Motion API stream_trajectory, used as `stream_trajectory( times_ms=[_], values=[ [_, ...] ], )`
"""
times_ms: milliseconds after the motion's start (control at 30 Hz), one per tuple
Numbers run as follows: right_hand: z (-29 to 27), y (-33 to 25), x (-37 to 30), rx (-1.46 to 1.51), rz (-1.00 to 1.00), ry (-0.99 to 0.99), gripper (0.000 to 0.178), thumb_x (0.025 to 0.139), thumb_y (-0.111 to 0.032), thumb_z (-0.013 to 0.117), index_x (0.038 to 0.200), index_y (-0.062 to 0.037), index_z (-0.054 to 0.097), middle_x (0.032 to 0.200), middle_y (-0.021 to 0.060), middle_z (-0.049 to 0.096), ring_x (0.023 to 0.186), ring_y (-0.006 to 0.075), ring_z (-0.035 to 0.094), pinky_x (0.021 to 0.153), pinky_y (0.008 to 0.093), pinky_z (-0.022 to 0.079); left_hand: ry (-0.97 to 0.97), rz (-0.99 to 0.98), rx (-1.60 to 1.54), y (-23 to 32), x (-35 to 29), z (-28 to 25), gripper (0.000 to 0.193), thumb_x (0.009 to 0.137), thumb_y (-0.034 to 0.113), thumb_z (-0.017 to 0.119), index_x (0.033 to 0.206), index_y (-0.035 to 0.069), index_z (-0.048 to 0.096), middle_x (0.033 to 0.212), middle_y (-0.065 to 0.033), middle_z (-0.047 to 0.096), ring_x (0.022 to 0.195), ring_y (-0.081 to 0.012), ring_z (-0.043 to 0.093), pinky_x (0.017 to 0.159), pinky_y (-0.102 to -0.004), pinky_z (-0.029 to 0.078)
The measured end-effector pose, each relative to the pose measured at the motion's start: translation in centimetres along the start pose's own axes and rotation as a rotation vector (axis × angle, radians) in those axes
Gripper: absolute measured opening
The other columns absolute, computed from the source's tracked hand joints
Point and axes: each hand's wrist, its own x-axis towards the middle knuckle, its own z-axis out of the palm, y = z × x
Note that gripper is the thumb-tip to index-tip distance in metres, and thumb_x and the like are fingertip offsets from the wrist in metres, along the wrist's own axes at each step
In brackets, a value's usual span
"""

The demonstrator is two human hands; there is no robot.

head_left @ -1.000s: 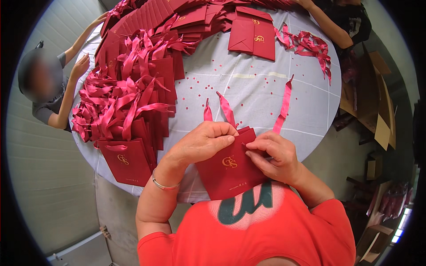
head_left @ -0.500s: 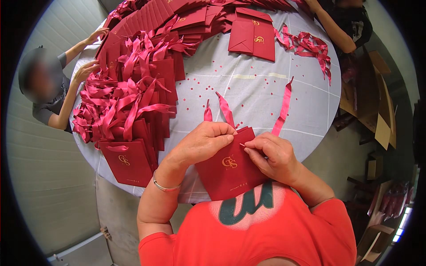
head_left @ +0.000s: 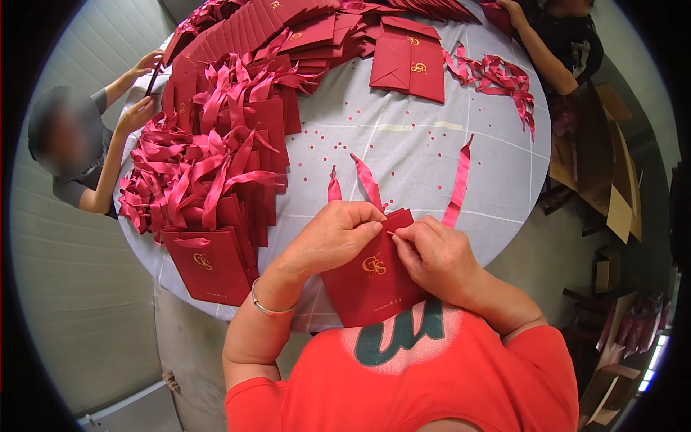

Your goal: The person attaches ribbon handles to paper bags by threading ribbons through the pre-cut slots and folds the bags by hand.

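Note:
A dark red paper gift bag (head_left: 373,288) with gold lettering stands tilted against my front at the table's near edge. My left hand (head_left: 342,234) is closed in a pinch at its top edge, thumb against forefinger. At the bag's upper right, my right hand (head_left: 440,258) is also pinched; a small pale tip shows at its fingertips, too small to name. Beyond the left hand, a pink ribbon (head_left: 368,180) and a shorter ribbon end (head_left: 334,189) stick up. Another pink ribbon (head_left: 458,186) stretches away behind my right hand.
Red bags with pink ribbons (head_left: 216,165) crowd the table's left side. Flat bags (head_left: 408,61) and loose ribbons (head_left: 504,83) lie at the back. Red paper dots (head_left: 338,140) dot the cloth. Co-workers (head_left: 72,144) stand left and back right; cardboard boxes (head_left: 619,173) stand right.
My hands and the bag have barely shifted. At the left, the co-worker's hands have moved slightly and now hold a dark, thin edge-on item.

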Motion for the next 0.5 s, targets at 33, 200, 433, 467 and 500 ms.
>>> stream_trajectory(
  times_ms=[33, 200, 433, 467, 500],
  values=[
    [0.1, -0.2, 0.0, -0.048, 0.011, -0.019, 0.017, 0.082, -0.006, 0.07, 0.079, -0.0035, 0.054, 0.072, 0.0103, 0.056, 0.055, 0.0248, 0.06, 0.048, 0.0348, 0.048, 0.0, 0.0, 0.002, 0.0, 0.0, 0.1, 0.02, 0.093, 0.011, 0.056, 0.1, -0.005, 0.067, 0.078, -0.0074, 0.067, 0.074, -0.0101, 0.06, 0.069, -0.0285, 0.049],
    [-0.4, -1.4, 0.9, -0.188, 0.033, -0.173, 0.014, 0.085, -0.008, 0.064, 0.078, -0.0023, 0.053, 0.07, 0.0112, 0.054, 0.055, 0.0254, 0.061, 0.048, 0.0347, 0.049, 0.006, -0.045, 0.117, 0.8, -0.2, 0.2, 0.016, 0.095, 0.004, 0.056, 0.104, -0.004, 0.066, 0.088, -0.0017, 0.067, 0.083, -0.0063, 0.058, 0.076, -0.0243, 0.05],
    [0.0, 0.0, 2.6, 0.046, 0.109, -0.221, 0.014, 0.083, -0.011, 0.063, 0.077, 0.0007, 0.057, 0.073, 0.0165, 0.058, 0.059, 0.033, 0.063, 0.053, 0.0406, 0.052, 0.066, 0.06, 0.19, 0.6, -0.7, 0.4, 0.018, 0.094, 0.003, 0.055, 0.106, -0.005, 0.067, 0.089, -0.0061, 0.071, 0.084, -0.0091, 0.062, 0.077, -0.0275, 0.052],
    [0.0, -0.4, 2.5, 0.033, 0.175, -0.248, 0.017, 0.082, -0.012, 0.065, 0.075, 0.0008, 0.057, 0.076, 0.0178, 0.06, 0.063, 0.0357, 0.063, 0.057, 0.0429, 0.052, 0.068, 0.062, 0.204, 0.6, -0.7, 0.3, 0.019, 0.094, 0.003, 0.055, 0.106, -0.004, 0.067, 0.09, -0.0083, 0.071, 0.083, -0.0108, 0.064, 0.077, -0.0281, 0.052],
    [-0.2, -0.5, 2.7, 0.033, 0.171, -0.248, 0.017, 0.082, -0.012, 0.065, 0.075, 0.0008, 0.057, 0.076, 0.0178, 0.06, 0.063, 0.0357, 0.063, 0.057, 0.0429, 0.052, 0.071, 0.064, 0.219, 0.5, -0.7, 0.3, 0.019, 0.093, 0.003, 0.055, 0.106, -0.004, 0.067, 0.09, -0.0104, 0.072, 0.083, -0.0124, 0.065, 0.077, -0.0286, 0.052]
  ],
)
